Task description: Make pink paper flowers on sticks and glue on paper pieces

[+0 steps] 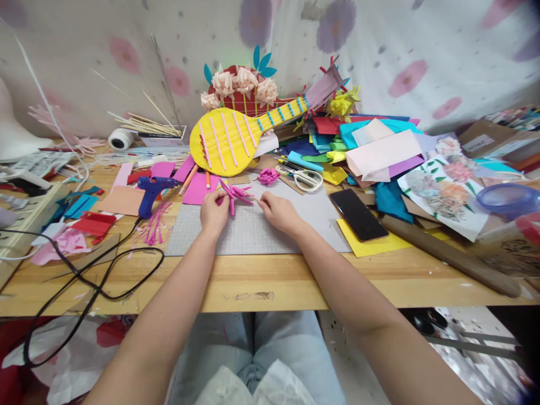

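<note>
My left hand [214, 214] pinches a magenta paper flower [235, 193] with pointed, spread petals, just above the grey cutting mat [257, 239]. My right hand [278, 212] is closed on a thin light stick [255, 199] whose tip reaches the flower's right side. Whether the stick is attached to the flower I cannot tell. Behind the hands a second, fuller magenta paper flower [269, 176] lies on the mat. White-handled scissors [307, 179] rest to the right of that flower. Magenta paper sheets [198, 190] lie near my left hand.
A blue glue gun [151, 194] stands at left, its black cable [97, 287] looping over the table edge. A yellow paper lute [225, 140] leans at the back. A phone [358, 214] lies right of the mat, near a brown wooden stick [451, 254] and piled coloured paper [383, 154].
</note>
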The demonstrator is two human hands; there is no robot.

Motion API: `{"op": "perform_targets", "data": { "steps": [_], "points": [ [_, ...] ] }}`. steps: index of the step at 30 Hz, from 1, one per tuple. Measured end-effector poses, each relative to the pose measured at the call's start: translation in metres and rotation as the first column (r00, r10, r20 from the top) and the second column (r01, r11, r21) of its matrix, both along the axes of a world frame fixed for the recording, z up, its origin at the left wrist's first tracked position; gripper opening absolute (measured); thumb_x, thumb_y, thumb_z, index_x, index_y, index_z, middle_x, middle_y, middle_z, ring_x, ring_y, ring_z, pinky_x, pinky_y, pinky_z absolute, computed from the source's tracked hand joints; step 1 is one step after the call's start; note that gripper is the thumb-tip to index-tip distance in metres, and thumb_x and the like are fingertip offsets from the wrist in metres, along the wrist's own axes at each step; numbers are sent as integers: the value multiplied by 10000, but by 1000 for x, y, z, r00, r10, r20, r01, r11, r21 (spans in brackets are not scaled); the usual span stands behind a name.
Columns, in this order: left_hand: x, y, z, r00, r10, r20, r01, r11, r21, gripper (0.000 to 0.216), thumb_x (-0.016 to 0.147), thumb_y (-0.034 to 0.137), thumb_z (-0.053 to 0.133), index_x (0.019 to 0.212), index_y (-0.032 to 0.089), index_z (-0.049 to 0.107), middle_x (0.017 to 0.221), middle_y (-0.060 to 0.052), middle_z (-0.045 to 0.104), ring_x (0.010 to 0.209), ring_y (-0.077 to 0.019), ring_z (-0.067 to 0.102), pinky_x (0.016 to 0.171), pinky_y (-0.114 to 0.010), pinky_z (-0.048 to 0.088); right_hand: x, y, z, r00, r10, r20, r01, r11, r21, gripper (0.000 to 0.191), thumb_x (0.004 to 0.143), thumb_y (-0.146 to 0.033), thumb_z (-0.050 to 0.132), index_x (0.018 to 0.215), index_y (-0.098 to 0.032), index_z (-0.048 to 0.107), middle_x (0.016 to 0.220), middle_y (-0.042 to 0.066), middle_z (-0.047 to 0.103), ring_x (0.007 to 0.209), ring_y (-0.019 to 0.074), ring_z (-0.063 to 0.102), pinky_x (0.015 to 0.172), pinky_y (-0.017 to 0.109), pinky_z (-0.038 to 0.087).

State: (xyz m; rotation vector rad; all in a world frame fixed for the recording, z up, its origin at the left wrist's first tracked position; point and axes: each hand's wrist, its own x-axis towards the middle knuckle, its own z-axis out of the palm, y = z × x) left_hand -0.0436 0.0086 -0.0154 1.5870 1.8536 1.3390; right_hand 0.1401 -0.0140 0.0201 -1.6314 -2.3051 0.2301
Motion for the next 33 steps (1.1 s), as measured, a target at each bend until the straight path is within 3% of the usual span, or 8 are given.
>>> {"op": "perform_targets", "data": {
  "steps": [6, 11, 17, 21, 24, 28, 33],
  "points": [
    [7, 0, -2, 986, -165, -31, 165, 986, -7, 182, 746, 271, 514, 820, 187, 657, 852, -35, 653, 814, -144, 577, 767, -279, 438, -1, 5, -7, 993, -98, -63, 100, 995, 21, 329, 852, -464, 414, 1028, -206, 518, 847, 23, 659, 769, 163, 598, 634, 243, 349],
    [11, 1, -3, 969, -244, -38, 244, 970, 9, 142, 741, 247, 529, 796, 182, 643, 850, -35, 647, 821, -146, 576, 778, -287, 444, -7, 9, -15, 988, -153, 4, 153, 988, -7, 329, 818, -431, 472, 1057, -213, 530, 939, 48, 659, 844, 187, 604, 692, 267, 381],
    [13, -8, 7, 990, -105, -89, 113, 989, 98, 271, 729, 231, 550, 997, 189, 561, 951, -65, 574, 847, -156, 547, 726, -277, 450, -7, 11, -14, 983, -185, -2, 185, 983, -8, 256, 855, -357, 401, 971, -215, 580, 888, 42, 669, 823, 180, 610, 662, 247, 374],
    [19, -19, 18, 953, -124, -275, 175, 970, 169, 194, 733, 281, 569, 911, 207, 555, 931, -58, 572, 911, -187, 517, 841, -324, 397, -6, 12, -13, 981, -194, -21, 194, 981, -3, 243, 847, -362, 417, 958, -220, 580, 864, 29, 669, 806, 176, 608, 644, 244, 366],
    [27, -26, 22, 906, -163, -390, 234, 962, 140, 230, 697, 345, 616, 884, 219, 565, 894, -58, 593, 953, -232, 495, 895, -372, 335, -5, 12, -13, 981, -191, -40, 192, 981, 4, 229, 837, -369, 433, 930, -221, 582, 841, 19, 671, 791, 174, 603, 641, 246, 361],
    [35, -27, 19, 881, -136, -453, 212, 970, 121, 365, 662, 404, 642, 968, 222, 562, 942, -79, 609, 1014, -281, 463, 917, -412, 283, -5, 12, -12, 981, -190, -31, 190, 982, -2, 228, 833, -352, 441, 942, -210, 582, 868, 37, 672, 799, 171, 597, 637, 243, 350],
    [32, -20, 13, 890, -107, -443, 152, 986, 68, 330, 717, 276, 577, 1035, 203, 529, 935, -79, 627, 981, -272, 505, 891, -419, 299, -3, 12, -13, 987, -161, 2, 161, 987, 22, 269, 856, -388, 396, 937, -206, 577, 860, 48, 673, 780, 175, 597, 629, 245, 341]
  ]
}}
